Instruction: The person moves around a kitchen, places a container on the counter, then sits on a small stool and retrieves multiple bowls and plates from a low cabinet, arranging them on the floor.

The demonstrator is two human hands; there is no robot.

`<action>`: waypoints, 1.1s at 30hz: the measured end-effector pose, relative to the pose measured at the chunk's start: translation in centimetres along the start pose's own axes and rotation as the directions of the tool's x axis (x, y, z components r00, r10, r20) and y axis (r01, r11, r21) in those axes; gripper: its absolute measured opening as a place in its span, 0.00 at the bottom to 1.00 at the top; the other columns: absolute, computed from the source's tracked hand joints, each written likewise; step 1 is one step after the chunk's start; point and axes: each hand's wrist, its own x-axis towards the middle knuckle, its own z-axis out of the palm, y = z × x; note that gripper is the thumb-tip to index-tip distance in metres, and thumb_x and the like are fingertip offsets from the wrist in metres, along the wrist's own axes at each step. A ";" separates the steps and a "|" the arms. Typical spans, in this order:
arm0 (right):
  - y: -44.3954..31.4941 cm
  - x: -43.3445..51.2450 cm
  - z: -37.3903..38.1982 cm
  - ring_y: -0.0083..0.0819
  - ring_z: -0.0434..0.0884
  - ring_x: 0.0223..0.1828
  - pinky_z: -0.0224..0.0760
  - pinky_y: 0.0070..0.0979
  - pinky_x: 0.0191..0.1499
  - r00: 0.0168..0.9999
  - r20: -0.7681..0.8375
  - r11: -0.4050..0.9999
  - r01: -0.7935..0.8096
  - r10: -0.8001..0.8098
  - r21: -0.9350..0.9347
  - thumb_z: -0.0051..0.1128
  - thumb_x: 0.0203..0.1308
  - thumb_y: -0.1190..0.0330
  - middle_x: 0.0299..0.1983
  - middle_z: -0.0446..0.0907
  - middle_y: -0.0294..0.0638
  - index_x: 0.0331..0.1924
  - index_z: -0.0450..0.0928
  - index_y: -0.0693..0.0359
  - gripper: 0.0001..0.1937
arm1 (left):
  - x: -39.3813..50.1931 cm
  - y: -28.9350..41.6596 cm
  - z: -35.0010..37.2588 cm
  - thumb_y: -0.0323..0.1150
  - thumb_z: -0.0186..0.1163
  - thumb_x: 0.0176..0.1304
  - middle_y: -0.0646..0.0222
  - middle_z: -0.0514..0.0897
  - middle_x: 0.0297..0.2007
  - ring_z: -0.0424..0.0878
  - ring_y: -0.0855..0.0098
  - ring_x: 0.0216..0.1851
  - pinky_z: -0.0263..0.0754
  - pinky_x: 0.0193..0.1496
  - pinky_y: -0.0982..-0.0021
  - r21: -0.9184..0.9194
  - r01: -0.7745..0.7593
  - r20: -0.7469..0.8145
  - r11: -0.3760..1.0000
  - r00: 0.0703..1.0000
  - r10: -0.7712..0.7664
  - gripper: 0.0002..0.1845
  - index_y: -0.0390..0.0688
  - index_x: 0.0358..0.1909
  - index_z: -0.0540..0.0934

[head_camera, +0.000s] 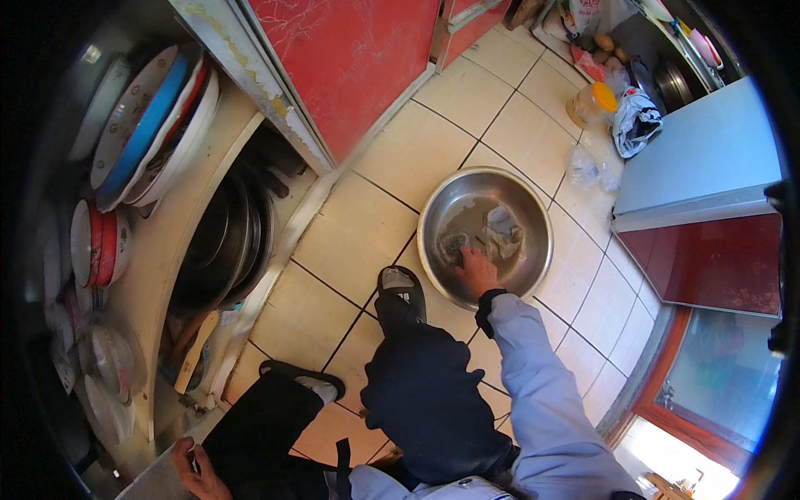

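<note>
A round stainless steel basin (431, 275) rests on the tiled floor, with a little murky water in its bottom. My right hand (479, 270) reaches over its near rim, fingertips at a dark grey mesh-like clump (452, 246); whether they grip it is hidden. Beside that clump, a crumpled wet cloth (504, 240), pale with greyish parts, lies in the water. My left hand (199, 472) is low at the left by my thigh, fingers loosely curled and apart, holding nothing.
Stacked enamel basins (147, 125) and dark pans (219, 244) fill the shelves (181, 206) at left. A yellow-lidded jar (587, 105), a plastic bag (637, 122) and a white cabinet (700, 144) stand at right. My slippered foot (401, 289) is close to the basin.
</note>
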 end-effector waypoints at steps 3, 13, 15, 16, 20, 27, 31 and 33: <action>1.6 0.8 -0.2 0.53 0.81 0.52 0.77 0.52 0.48 0.997 -0.067 0.997 -0.019 0.024 0.075 0.58 0.64 0.61 0.54 0.76 0.51 0.51 0.72 0.56 0.16 | 0.4 -0.8 -0.1 0.38 0.53 0.76 0.63 0.77 0.46 0.73 0.68 0.45 0.68 0.52 0.65 -0.102 0.051 0.040 0.993 0.998 -0.047 0.14 0.38 0.51 0.77; 8.2 2.0 3.9 0.57 0.85 0.44 0.78 0.51 0.47 0.983 0.082 0.985 -0.166 0.161 0.050 0.54 0.64 0.65 0.40 0.85 0.54 0.55 0.77 0.56 0.16 | 0.4 -1.4 -0.3 0.35 0.51 0.77 0.65 0.75 0.41 0.69 0.69 0.39 0.66 0.48 0.68 -0.036 0.020 0.017 0.999 1.000 -0.020 0.12 0.35 0.44 0.77; 9.5 1.4 3.6 0.57 0.85 0.46 0.78 0.51 0.47 0.964 0.033 0.838 -0.247 0.265 0.487 0.53 0.65 0.63 0.40 0.85 0.56 0.55 0.78 0.56 0.17 | 0.2 -1.4 -0.4 0.35 0.52 0.77 0.65 0.74 0.40 0.69 0.69 0.39 0.66 0.49 0.68 -0.059 0.039 0.041 0.998 0.999 -0.036 0.12 0.35 0.42 0.77; 10.1 1.5 3.2 0.57 0.84 0.47 0.78 0.51 0.47 0.932 -0.162 0.888 -0.240 0.324 0.392 0.54 0.64 0.62 0.43 0.85 0.57 0.59 0.75 0.54 0.20 | 0.1 -1.4 -0.3 0.35 0.52 0.77 0.65 0.74 0.40 0.68 0.69 0.39 0.66 0.49 0.68 -0.040 0.054 0.046 0.998 0.998 -0.052 0.12 0.36 0.42 0.77; 11.0 0.4 2.1 0.59 0.84 0.47 0.78 0.53 0.47 0.928 -0.202 0.945 -0.326 0.314 -0.027 0.59 0.61 0.60 0.50 0.82 0.58 0.63 0.69 0.51 0.26 | 0.4 -1.0 0.1 0.34 0.52 0.77 0.65 0.75 0.40 0.68 0.69 0.39 0.65 0.49 0.67 0.001 0.029 0.010 1.000 1.000 -0.029 0.11 0.35 0.40 0.75; 8.3 0.3 2.9 0.57 0.84 0.48 0.78 0.53 0.48 0.948 0.061 0.949 -0.314 0.312 0.028 0.52 0.65 0.60 0.46 0.84 0.55 0.55 0.73 0.55 0.17 | 0.3 0.4 -0.5 0.34 0.53 0.77 0.63 0.77 0.41 0.73 0.67 0.43 0.68 0.53 0.65 -0.053 0.123 0.074 0.991 0.990 -0.119 0.11 0.34 0.41 0.76; 9.3 0.1 1.4 0.60 0.84 0.45 0.78 0.54 0.47 0.965 -0.138 0.968 -0.236 0.222 -0.089 0.52 0.63 0.61 0.41 0.85 0.58 0.52 0.73 0.56 0.16 | 0.5 0.5 0.1 0.34 0.53 0.76 0.63 0.77 0.40 0.73 0.67 0.42 0.68 0.52 0.66 -0.080 -0.012 0.025 0.997 1.000 0.014 0.11 0.35 0.41 0.76; 9.4 -0.1 0.7 0.61 0.84 0.45 0.77 0.54 0.45 0.941 0.038 0.940 -0.332 0.336 -0.082 0.53 0.63 0.61 0.40 0.84 0.59 0.51 0.73 0.57 0.15 | 0.5 0.5 0.0 0.35 0.53 0.76 0.63 0.77 0.39 0.72 0.67 0.41 0.67 0.51 0.67 -0.069 -0.001 0.002 0.998 1.000 0.001 0.11 0.35 0.41 0.76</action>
